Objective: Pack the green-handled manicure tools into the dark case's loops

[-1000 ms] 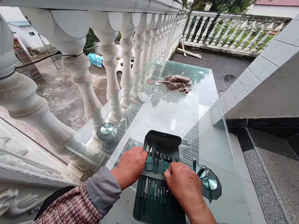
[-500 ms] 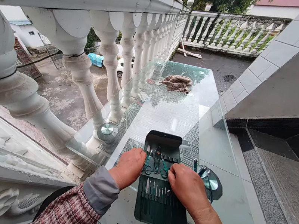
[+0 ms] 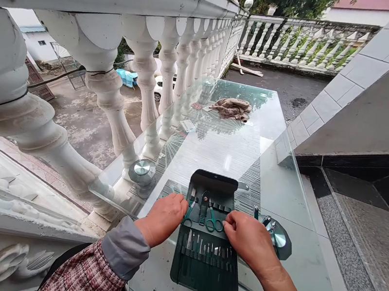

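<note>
Both hands read open, no pinch: my left hand (image 3: 159, 219) and right hand (image 3: 247, 243) seem to hold the open green manicure case (image 3: 204, 282) flat, flanking the scissors (image 3: 214, 225).

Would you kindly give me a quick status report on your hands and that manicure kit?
Left hand, right hand: fingertips resting on open green manicure case, flanking green-handled scissors. Loose metal tools right of case.

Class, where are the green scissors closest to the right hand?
In the head view, the scissors lie in the open dark green case, just left of the right hand.
</note>
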### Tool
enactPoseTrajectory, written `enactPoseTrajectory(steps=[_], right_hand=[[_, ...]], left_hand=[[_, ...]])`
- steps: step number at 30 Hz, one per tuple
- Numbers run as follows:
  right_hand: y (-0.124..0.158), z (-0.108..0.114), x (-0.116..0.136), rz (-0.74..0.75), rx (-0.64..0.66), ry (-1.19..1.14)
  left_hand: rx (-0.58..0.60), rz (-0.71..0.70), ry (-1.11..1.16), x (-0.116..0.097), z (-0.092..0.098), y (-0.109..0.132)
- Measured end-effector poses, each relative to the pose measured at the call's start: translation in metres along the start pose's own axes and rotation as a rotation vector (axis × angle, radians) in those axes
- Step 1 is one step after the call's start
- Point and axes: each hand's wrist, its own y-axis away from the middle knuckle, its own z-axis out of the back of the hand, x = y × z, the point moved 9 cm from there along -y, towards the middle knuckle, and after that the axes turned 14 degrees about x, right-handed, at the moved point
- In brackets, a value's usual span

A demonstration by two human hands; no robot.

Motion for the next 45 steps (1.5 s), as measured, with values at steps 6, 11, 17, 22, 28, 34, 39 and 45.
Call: enactPoseTrajectory(steps=[6, 11, 17, 22, 28, 34, 39, 45], right_hand=[[0.002, -0.003, 0.015, 0.040, -0.026, 0.013], [0.002, -0.007, 0.020, 0.040, -0.021, 0.092], [-0.001, -0.008, 0.009, 0.032, -0.006, 0.055], [-0.003, -0.007, 0.002, 0.050, -0.024, -0.081], [-0.004, -0.004, -0.002, 0.050, -0.025, -0.232], [-0.009, -0.014, -0.007, 0.122, 0.062, -0.486], [0.004, -0.019, -0.005, 0.230, 0.179, -0.672], [0.025, -0.005, -0.050, 0.185, 0.196, -0.954]], left_hand=[[0.022, -0.005, -0.042, -0.002, 0.002, -0.001], [0.024, 0.015, -0.007, 0.005, -0.001, -0.004], [0.055, 0.011, -0.018, 0.004, 0.001, -0.005], [0.055, 0.005, 0.006, 0.003, 0.002, -0.004], [0.023, 0.014, 0.218, 0.010, 0.002, -0.004], [0.054, 0.063, 0.272, 0.015, 0.000, -0.006], [0.014, 0.079, 0.213, 0.018, -0.001, -0.004], [0.007, 0.130, 0.119, 0.025, -0.003, -0.003]])
